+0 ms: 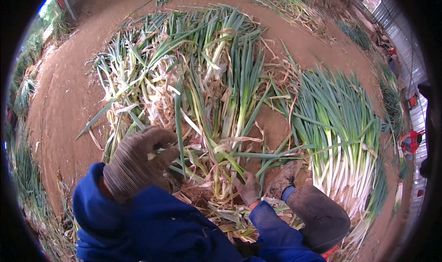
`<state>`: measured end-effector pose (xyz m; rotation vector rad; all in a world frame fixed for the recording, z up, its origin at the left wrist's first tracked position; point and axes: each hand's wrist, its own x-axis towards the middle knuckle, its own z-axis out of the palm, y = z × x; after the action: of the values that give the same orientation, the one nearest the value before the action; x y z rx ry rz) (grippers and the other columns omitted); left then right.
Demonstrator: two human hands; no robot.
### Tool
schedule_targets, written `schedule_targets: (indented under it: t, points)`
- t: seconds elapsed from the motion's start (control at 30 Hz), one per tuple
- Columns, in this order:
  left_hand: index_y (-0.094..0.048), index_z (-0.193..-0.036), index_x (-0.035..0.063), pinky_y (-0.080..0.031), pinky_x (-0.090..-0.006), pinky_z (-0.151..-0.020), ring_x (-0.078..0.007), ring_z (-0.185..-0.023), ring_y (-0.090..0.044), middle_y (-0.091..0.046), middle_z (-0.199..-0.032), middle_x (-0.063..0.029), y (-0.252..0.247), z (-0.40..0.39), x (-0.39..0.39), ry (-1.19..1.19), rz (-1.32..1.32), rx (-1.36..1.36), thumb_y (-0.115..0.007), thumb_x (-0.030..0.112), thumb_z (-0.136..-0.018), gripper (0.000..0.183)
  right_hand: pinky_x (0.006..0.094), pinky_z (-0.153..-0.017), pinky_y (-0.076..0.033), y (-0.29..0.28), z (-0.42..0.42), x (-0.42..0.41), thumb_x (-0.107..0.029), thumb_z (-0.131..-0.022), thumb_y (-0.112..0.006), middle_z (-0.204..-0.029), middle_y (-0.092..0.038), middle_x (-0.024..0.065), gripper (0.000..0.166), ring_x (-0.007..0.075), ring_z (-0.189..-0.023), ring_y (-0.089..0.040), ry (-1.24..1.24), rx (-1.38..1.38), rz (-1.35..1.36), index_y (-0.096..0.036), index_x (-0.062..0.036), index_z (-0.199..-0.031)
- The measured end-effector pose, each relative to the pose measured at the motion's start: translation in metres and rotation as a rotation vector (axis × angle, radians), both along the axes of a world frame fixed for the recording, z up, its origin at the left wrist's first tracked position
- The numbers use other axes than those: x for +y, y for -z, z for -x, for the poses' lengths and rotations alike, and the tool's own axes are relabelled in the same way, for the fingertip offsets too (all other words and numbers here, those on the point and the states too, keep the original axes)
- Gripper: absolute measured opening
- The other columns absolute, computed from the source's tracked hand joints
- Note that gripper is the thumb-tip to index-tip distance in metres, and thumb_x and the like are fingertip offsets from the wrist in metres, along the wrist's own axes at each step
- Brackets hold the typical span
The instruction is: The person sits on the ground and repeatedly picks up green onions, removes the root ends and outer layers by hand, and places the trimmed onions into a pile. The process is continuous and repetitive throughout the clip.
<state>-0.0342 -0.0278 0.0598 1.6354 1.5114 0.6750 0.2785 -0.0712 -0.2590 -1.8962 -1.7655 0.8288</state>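
My left hand [138, 161], in a dirty knitted glove with a blue sleeve behind it, is raised at left centre, blurred, its fingers curved and apart beside an upright green leaf. Lower down, my right hand [249, 188], gloved too, is at the base of a green onion stalk [233, 163] over loose peelings; whether its fingers grip the stalk cannot be told. Beyond both hands spreads a large heap of untrimmed green onions [207, 72] with dry, brownish outer leaves. To the right lies a neat pile of cleaned green onions [340, 141], white stems toward me.
Dry peelings [238, 217] litter the soil around my shoe [283, 180] and bent knee. More onion heaps lie at the left edge [27, 179] and upper right [297, 8]. A person in red [411, 142] is at the far right, near a corrugated metal wall [397, 23].
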Motion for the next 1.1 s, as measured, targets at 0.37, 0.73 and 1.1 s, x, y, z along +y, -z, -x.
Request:
schedule_targets:
  t: [0.37, 0.73, 1.1]
  points:
    - [-0.062, -0.096, 0.0016, -0.051, -0.0409, -0.073, -0.0341, -0.084, -0.063, -0.064, -0.093, -0.0164, 0.020, -0.022, -0.001, 0.066, -0.175, 0.181, -0.071, 0.023, -0.079, 0.029, 0.0453, -0.099, -0.038, 0.062, 0.087, 0.111, -0.043, -0.077, -0.063, -0.123, -0.053, 0.0210, 0.059, 0.0360, -0.119, -0.047, -0.434, -0.458, 0.128, -0.048, -0.0051, -0.119]
    - [-0.058, -0.105, 0.0047, -0.048, -0.0449, -0.077, -0.0339, -0.093, -0.059, -0.059, -0.101, -0.0145, 0.043, -0.037, -0.002, 0.382, -0.057, 0.575, -0.056, 0.036, -0.088, 0.036, 0.0457, -0.063, -0.050, -0.112, 0.004, 0.134, -0.037, -0.088, -0.052, -0.077, -0.064, 0.0170, 0.030, 0.0338, -0.068, -0.064, -0.912, -0.356, -0.101, -0.058, -0.0087, -0.096]
    - [-0.047, -0.130, 0.0033, -0.043, -0.0424, -0.097, -0.0371, -0.115, -0.051, -0.051, -0.127, -0.0198, 0.037, -0.037, -0.015, 0.369, -0.273, 0.280, -0.070, 0.040, -0.079, 0.067, 0.0444, -0.062, -0.047, -0.383, -0.083, 0.044, -0.028, -0.076, -0.066, -0.068, -0.058, 0.0136, 0.027, 0.0351, -0.067, -0.059, -0.932, -0.653, -0.003, -0.062, -0.0096, -0.096]
